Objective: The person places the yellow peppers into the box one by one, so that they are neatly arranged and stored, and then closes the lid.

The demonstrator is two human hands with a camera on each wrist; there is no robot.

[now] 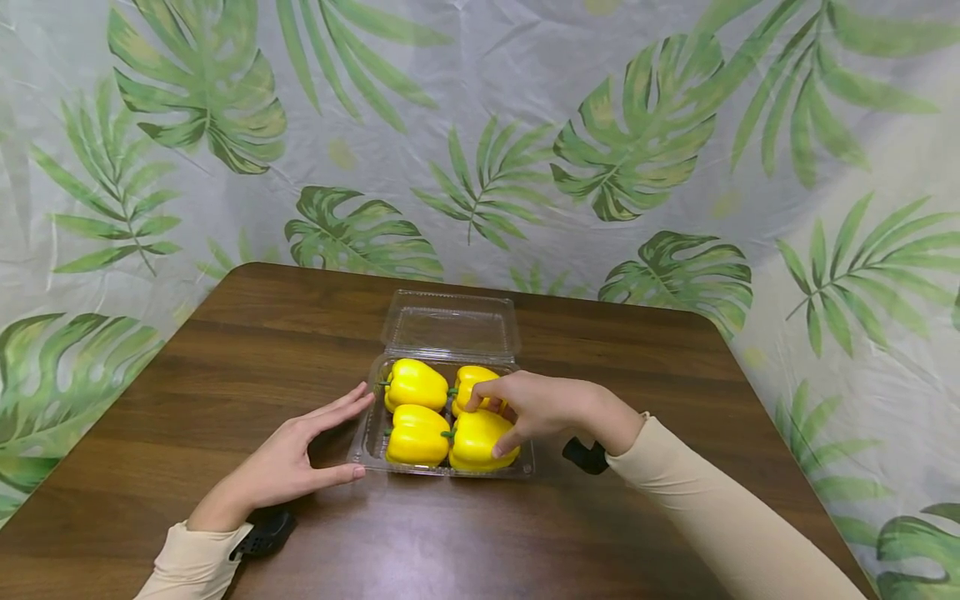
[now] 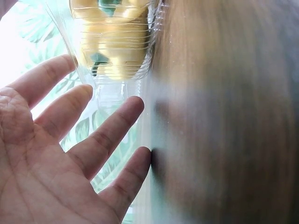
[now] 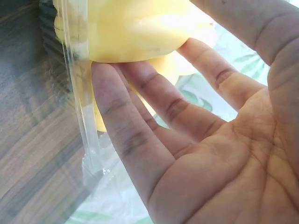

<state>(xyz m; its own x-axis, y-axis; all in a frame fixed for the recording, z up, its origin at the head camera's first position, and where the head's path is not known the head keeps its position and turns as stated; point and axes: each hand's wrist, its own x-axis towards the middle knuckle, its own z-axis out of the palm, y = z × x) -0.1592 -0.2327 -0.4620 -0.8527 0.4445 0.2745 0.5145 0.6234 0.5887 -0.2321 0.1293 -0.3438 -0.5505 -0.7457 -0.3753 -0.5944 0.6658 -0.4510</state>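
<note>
A clear plastic clamshell container (image 1: 369,457) holds several yellow bell peppers lying on their sides in two rows, green stems to the left. My right hand (image 1: 536,404) holds the near right bell pepper (image 1: 472,442), thumb on its near side and fingers curled over its far side. In the right wrist view the fingertips are at the underside of that pepper. My left hand (image 1: 296,454) is spread at the container's left side, fingers straight, fingertips right at the rim. In the left wrist view the fingers (image 2: 114,128) are extended beside the clear wall, nothing held.
The container's hinged lid (image 1: 450,329) stands folded back on its far side. Beneath everything is a brown wooden table (image 1: 300,342), with a leaf-patterned cloth (image 1: 495,83) hanging behind it. Each wrist wears a black device (image 1: 262,533).
</note>
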